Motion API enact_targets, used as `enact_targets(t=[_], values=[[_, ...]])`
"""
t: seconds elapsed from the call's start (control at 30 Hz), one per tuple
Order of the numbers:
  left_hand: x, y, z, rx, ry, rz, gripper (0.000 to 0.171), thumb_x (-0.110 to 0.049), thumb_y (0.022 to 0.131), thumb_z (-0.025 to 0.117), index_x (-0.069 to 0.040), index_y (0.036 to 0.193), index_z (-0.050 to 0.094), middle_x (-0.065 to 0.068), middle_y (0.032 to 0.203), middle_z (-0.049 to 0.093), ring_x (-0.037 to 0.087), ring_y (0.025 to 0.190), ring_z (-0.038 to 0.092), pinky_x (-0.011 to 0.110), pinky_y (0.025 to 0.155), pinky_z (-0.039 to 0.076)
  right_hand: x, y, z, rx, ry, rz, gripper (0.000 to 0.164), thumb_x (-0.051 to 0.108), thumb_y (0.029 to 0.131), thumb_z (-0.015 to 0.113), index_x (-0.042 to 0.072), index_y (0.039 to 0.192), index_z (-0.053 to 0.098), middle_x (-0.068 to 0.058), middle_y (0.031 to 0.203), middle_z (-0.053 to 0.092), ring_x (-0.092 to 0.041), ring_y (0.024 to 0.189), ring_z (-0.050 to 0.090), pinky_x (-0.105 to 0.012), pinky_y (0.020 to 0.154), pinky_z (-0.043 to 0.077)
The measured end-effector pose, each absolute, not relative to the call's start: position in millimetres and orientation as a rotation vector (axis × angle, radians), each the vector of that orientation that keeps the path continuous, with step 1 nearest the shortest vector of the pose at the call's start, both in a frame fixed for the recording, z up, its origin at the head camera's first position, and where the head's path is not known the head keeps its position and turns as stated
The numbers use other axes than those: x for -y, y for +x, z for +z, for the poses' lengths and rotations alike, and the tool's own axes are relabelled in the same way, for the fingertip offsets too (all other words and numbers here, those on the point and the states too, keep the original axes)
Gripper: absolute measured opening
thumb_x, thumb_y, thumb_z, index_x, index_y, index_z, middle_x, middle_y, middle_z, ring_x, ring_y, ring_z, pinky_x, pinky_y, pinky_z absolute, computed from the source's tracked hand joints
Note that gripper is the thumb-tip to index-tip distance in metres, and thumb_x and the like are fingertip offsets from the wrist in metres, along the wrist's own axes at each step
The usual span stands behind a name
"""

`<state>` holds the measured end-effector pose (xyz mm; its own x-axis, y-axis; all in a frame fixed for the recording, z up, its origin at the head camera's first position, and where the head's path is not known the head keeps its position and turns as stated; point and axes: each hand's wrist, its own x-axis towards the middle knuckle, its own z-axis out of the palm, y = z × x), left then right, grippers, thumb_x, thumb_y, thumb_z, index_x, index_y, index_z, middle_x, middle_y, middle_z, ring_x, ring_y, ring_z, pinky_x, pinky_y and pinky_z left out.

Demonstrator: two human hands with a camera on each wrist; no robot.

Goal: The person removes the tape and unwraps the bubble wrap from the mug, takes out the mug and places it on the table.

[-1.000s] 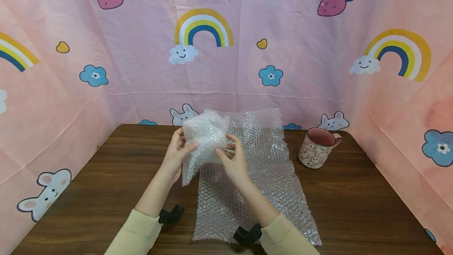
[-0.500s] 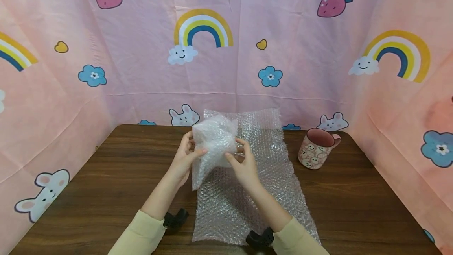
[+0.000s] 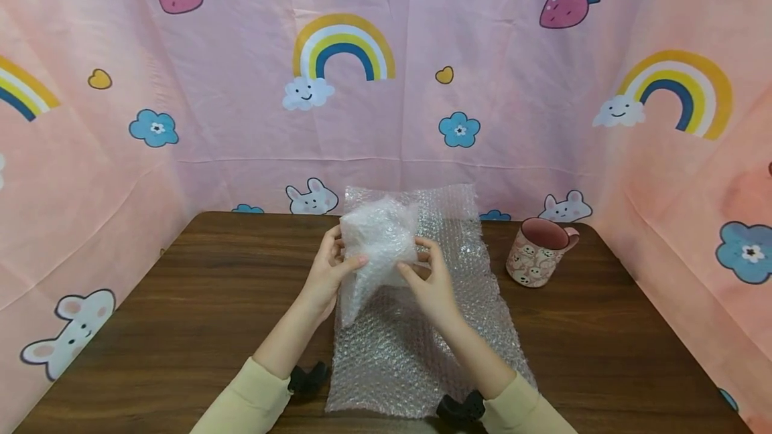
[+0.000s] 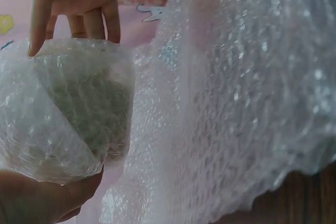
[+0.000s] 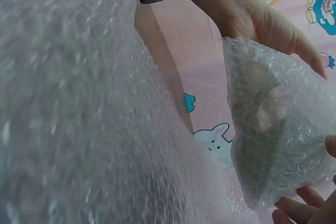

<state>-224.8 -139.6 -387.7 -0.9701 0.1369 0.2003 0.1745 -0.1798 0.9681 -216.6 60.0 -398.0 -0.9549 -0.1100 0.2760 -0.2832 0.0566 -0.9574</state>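
Note:
A bundle of bubble wrap (image 3: 380, 233) is held up over the table between both hands. Its wrap tapers to a loose corner at the lower left. Through the layers, a dull greenish shape shows in the left wrist view, its kind hidden by the wrap (image 4: 86, 114). My left hand (image 3: 328, 273) grips the bundle's left side, thumb on the near face and fingers behind. On the right side, my right hand (image 3: 437, 286) pinches it with thumb and fingers. Under the bundle, a long sheet of bubble wrap (image 3: 410, 360) lies flat on the table.
A pink mug (image 3: 533, 260) with cartoon faces stands upright right of the sheet, handle to the right. The dark wooden table (image 3: 199, 307) ends at a pink patterned cloth (image 3: 241, 139) behind it. Black wrist-camera mounts (image 3: 461, 408) hang beside the cuffs.
Both hands have carried the bundle to the right and slightly down, so it now sits over the sheet's left part. The grip looks the same. Mug and sheet stay in place.

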Motion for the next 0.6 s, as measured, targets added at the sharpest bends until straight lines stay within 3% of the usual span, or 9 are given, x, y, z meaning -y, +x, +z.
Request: enact_targets(t=[0.23, 0.37, 0.6], values=[[129, -226, -391, 2.039, -0.385, -2.343, 0.07, -0.012, 0.085, 0.069, -0.021, 0.143, 0.031, 0.011, 0.121, 0.04, 0.026, 0.102, 0.047, 0.037, 0.084, 0.045, -69, -198, -377, 2.228, 0.394, 1.991, 0.048, 0.001, 0.093, 0.061, 0.004, 0.134, 0.038, -0.02, 0.108, 0.047, -0.039, 0.102, 0.06, -0.045, 0.083, 0.052], [123, -228, -394, 2.059, -0.388, -2.347, 0.071, -0.012, 0.084, 0.07, -0.02, 0.143, 0.031, 0.011, 0.12, 0.04, 0.025, 0.101, 0.047, 0.037, 0.084, 0.044, -76, -197, -378, 2.244, 0.387, 1.961, 0.047, 0.002, 0.092, 0.061, 0.003, 0.133, 0.038, -0.02, 0.107, 0.048, -0.04, 0.102, 0.059, -0.043, 0.082, 0.052], [114, -230, -397, 2.097, -0.415, -2.375, 0.074, -0.01, 0.086, 0.069, -0.021, 0.146, 0.028, 0.013, 0.124, 0.038, 0.026, 0.103, 0.047, 0.036, 0.085, 0.045, -90, -209, -401, 2.282, 0.33, 1.964, 0.051, 0.009, 0.093, 0.064, 0.012, 0.136, 0.037, -0.019, 0.113, 0.048, -0.036, 0.105, 0.059, -0.044, 0.084, 0.051]])
